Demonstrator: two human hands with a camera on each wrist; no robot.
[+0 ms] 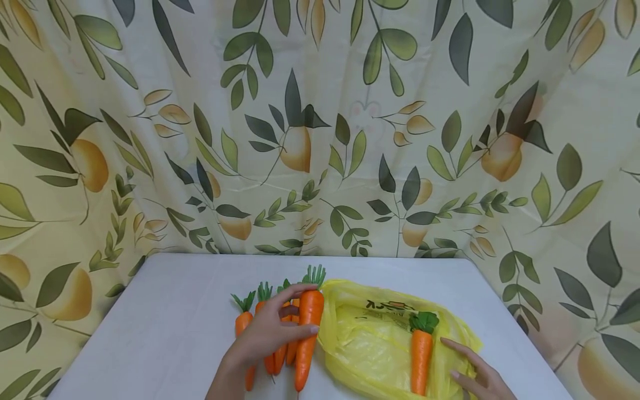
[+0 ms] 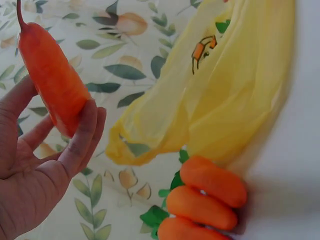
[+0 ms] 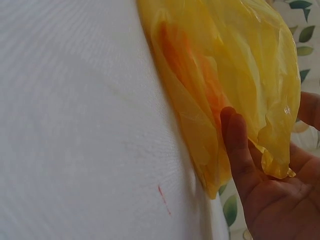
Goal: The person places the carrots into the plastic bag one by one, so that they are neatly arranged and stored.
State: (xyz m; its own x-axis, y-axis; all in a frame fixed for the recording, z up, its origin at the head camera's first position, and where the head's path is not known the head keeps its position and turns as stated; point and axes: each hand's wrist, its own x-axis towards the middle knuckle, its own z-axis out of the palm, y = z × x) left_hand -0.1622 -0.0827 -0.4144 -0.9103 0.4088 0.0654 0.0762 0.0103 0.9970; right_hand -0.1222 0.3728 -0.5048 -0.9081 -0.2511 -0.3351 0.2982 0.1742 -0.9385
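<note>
In the head view, my left hand (image 1: 272, 322) grips an orange carrot (image 1: 308, 316) with green tops, its tip pointing down. The left wrist view shows my thumb and fingers around this carrot (image 2: 55, 80), beside the bag. Several more carrots (image 1: 244, 322) lie in a row behind and left of that hand, partly hidden by it. A yellow plastic bag (image 1: 360, 344) spreads to the right, its mouth open. One carrot (image 1: 421, 361) lies in the bag. My right hand (image 1: 480, 372) holds the bag's right side, with yellow film between thumb and fingers (image 3: 237, 140) in the right wrist view.
A white table (image 1: 165, 311) carries everything. Behind it hangs a curtain (image 1: 320, 211) printed with leaves and fruit, which also runs down both sides. A short red mark (image 3: 164, 200) shows on the white surface near the bag.
</note>
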